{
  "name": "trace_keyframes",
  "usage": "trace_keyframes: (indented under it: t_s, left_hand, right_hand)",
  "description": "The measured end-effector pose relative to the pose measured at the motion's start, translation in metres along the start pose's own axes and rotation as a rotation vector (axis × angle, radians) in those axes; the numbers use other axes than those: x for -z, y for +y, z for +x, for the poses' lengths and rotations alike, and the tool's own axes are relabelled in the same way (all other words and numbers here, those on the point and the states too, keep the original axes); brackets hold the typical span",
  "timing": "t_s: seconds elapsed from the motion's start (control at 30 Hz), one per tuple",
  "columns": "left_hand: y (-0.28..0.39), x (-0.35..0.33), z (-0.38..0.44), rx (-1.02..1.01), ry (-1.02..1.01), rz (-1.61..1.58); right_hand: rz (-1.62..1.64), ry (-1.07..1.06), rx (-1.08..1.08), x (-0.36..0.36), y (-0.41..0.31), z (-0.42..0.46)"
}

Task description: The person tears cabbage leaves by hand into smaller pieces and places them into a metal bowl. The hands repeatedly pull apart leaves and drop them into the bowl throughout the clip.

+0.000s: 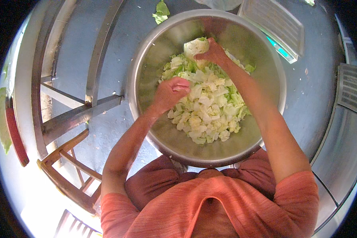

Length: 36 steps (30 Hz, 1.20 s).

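A large stainless steel bowl stands in front of my knees, heaped in the middle with torn pale green and whitish leaves, cabbage or lettuce. My right hand grips a pale, trimmed leafy head from its right side, above the far part of the heap. Over the heap's left edge is my left hand, its fingers curled inward. Whether a scrap of leaf lies within those fingers is hidden.
Loose green leaves lie on the blue-grey floor beyond the bowl. A plastic tray with a turquoise panel at its edge sits at upper right. Metal table legs and a wooden chair stand left. Steel cabinet fronts line the right.
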<state>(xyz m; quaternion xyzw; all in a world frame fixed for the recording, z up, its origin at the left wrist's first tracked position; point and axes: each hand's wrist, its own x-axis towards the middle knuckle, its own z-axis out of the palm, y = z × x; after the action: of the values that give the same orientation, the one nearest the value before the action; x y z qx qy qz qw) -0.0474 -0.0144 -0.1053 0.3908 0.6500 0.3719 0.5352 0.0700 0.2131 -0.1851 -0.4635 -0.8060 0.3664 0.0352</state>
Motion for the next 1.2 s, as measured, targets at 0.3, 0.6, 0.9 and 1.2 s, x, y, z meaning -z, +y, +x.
trace_keyframes:
  t_s: [0.3,0.6,0.9,1.2]
  left_hand:
    - [-0.003,0.029,0.004,-0.029,0.194,-0.189]
    - [0.064,0.021,-0.021,-0.595,0.166,0.159]
    - [0.064,-0.013,-0.050,-0.018,-0.264,-0.871]
    - [0.032,-0.003,-0.052,0.037,-0.379,-0.970]
  right_hand:
    - [0.001,0.355,0.632,0.030,-0.030,-0.053]
    - [0.494,-0.023,0.604,0.089,-0.091,-0.170]
    - [0.962,-0.364,0.300,0.107,-0.080,-0.181]
    - [0.949,-0.417,0.113,0.120,-0.081,-0.189]
